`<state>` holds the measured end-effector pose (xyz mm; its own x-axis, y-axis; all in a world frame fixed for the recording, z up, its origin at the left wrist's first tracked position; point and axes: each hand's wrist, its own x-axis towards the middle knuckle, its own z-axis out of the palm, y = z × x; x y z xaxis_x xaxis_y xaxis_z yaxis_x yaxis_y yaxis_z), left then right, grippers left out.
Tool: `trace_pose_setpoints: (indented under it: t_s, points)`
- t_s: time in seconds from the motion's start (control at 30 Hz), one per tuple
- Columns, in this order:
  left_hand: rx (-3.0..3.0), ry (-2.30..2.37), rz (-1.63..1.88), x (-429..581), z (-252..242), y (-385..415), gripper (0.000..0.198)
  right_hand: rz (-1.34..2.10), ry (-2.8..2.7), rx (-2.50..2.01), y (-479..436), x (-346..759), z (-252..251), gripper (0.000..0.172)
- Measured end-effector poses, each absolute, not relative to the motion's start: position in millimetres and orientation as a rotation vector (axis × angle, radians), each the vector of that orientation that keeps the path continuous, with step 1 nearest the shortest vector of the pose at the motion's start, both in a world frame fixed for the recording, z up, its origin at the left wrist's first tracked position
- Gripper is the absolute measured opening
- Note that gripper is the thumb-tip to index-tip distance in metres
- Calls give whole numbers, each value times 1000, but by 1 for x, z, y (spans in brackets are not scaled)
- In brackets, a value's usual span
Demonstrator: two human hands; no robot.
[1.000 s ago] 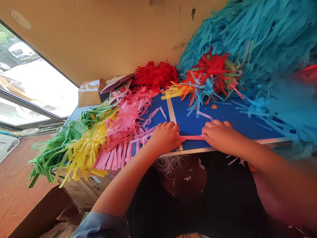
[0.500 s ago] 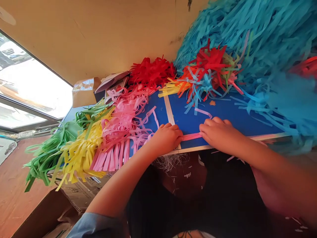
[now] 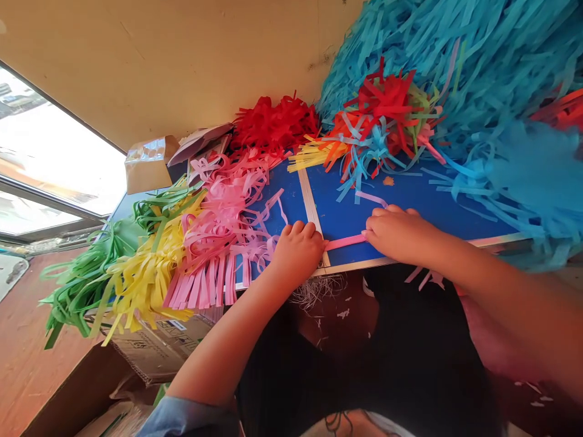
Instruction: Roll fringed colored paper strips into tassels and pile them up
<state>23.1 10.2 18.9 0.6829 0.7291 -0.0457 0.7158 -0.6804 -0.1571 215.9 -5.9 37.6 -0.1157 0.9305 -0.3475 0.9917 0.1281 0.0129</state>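
A pink paper strip lies stretched flat on the blue table top near its front edge. My left hand pinches the strip's left end with fingers curled, just beside the metal seam between two panels. My right hand is closed over the strip's right end, knuckles up. A loose lilac strip curls just behind my right hand.
Heaps of cut paper strips crowd the table: green, yellow and pink at the left, red at the back, a big blue mass at the right. A cardboard box stands below left. A window is far left.
Both hands stay on the pink strip, which now tilts slightly up to the right. The view has shifted a little; the hands sit somewhat higher and further left in the picture.
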Motion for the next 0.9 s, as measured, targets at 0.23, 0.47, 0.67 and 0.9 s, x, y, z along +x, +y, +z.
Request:
trace_pose_setpoints:
  t_s: [0.23,0.47,0.67,0.9]
  points:
    - [-2681,-1216,123,25,17,6,22,-113,2108,1953,-9,213,32,35]
    - [-2667,-1154,1,15,20,-1,28,124,2143,2098,-15,209,30,34]
    - [-2699,-1140,-59,9,19,-2,40,133,2321,2292,-17,213,35,33]
    - [-2650,-1216,-280,6,8,1,28,63,3105,1789,-56,160,-1,62]
